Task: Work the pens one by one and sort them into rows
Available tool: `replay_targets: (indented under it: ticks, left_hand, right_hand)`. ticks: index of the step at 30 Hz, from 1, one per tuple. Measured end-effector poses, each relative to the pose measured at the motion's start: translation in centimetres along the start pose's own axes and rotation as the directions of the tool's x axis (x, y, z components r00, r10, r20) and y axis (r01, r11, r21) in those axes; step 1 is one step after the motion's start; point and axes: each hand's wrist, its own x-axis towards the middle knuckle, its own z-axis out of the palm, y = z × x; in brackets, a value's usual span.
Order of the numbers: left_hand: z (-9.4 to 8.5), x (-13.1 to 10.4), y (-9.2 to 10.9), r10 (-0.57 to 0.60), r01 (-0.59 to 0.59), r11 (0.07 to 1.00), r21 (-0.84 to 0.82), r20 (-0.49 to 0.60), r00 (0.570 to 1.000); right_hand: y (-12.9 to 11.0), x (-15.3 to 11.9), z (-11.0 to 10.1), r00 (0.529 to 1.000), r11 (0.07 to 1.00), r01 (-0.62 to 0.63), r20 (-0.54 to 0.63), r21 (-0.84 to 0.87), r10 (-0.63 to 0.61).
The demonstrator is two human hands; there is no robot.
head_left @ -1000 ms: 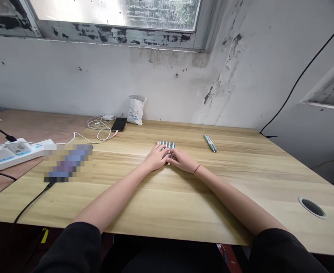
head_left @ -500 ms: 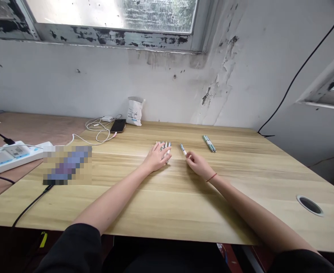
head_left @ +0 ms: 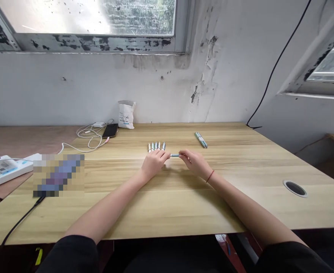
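A slim pen [head_left: 174, 155] lies crosswise between my two hands, just above or on the wooden desk. My right hand [head_left: 194, 163] pinches its right end between thumb and fingers. At its left end are the closed fingertips of my left hand [head_left: 154, 163], gripping it. Several pens [head_left: 156, 146] stand in a side-by-side row just beyond my left hand, their tips pointing away from me and their near ends covered by its fingers. Farther off to the right, a small bundle of pens [head_left: 201, 140] rests on the desk.
Against the wall stands a white packet [head_left: 126, 114], with a black phone [head_left: 110, 131] and looped white cable [head_left: 90, 133] left of it. A blurred-out device [head_left: 59, 175] and a power strip [head_left: 10, 172] are at left. A round cable hole [head_left: 295, 188] is at right.
The pen in my right hand has turned from pointing away to lying crosswise. My left hand has drawn back from the row of pens and taken the pen's other end. The view has shifted right.
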Motion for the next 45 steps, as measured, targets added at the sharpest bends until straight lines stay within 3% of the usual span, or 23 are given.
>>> replay_targets:
  ticks: [3, 7, 10, 14, 17, 23, 28, 35, 41, 45]
  left_hand:
    - [0.1, 0.0, -0.1, -0.029, 0.029, 1.000, -0.009, -0.043, 0.999]
    - [-0.1, -0.1, -0.2, 0.025, -0.026, 0.999, -0.041, -0.031, 0.999]
    - [-0.1, -0.3, 0.0, 0.065, -0.063, 0.994, -0.089, 0.014, 0.998]
    - [-0.1, -0.5, 0.4, -0.023, 0.034, 0.982, -0.186, 0.063, 0.998]
    - [-0.2, -0.4, 0.3, -0.063, 0.073, 0.980, -0.187, 0.060, 0.996]
    - [-0.2, -0.3, 0.0, 0.043, -0.038, 0.989, -0.145, 0.031, 0.999]
    - [-0.5, -0.5, 0.5, 0.003, 0.011, 0.988, -0.156, 0.090, 0.996]
    - [-0.5, -0.4, 0.5, -0.016, 0.028, 0.991, -0.130, 0.091, 0.996]
    - [-0.4, -0.3, 1.1, -0.022, 0.031, 0.989, -0.145, 0.061, 0.998]
    - [-0.5, -0.4, 1.2, -0.041, 0.049, 0.990, -0.134, 0.057, 0.998]
  right_hand:
    - [0.6, 0.1, -0.4, 0.992, 0.995, -0.075, 0.111, 0.070, 0.067]
    - [1.0, 0.1, -0.6, 0.972, 0.989, -0.076, 0.229, 0.127, 0.045]
    - [0.9, -0.1, -0.6, 0.982, 0.999, -0.032, 0.185, 0.013, 0.029]
    - [0.8, -0.2, -0.1, 0.998, 0.989, 0.013, 0.057, -0.145, -0.005]
    - [0.5, -0.3, 0.1, 1.000, 1.000, 0.003, -0.031, -0.019, -0.004]
    - [-0.5, -0.3, 0.1, 0.989, 0.939, -0.138, 0.001, 0.315, 0.146]
    - [-0.6, -0.2, 0.3, 0.982, 0.924, -0.118, -0.092, 0.365, 0.162]
    - [-0.6, -0.2, 0.0, 0.979, 0.917, -0.204, 0.084, 0.342, 0.187]
    - [-0.8, -0.3, 0.7, 0.987, 0.934, -0.122, -0.054, 0.335, 0.149]
    - [-0.8, -0.3, 0.8, 0.990, 0.936, -0.120, -0.032, 0.332, 0.139]
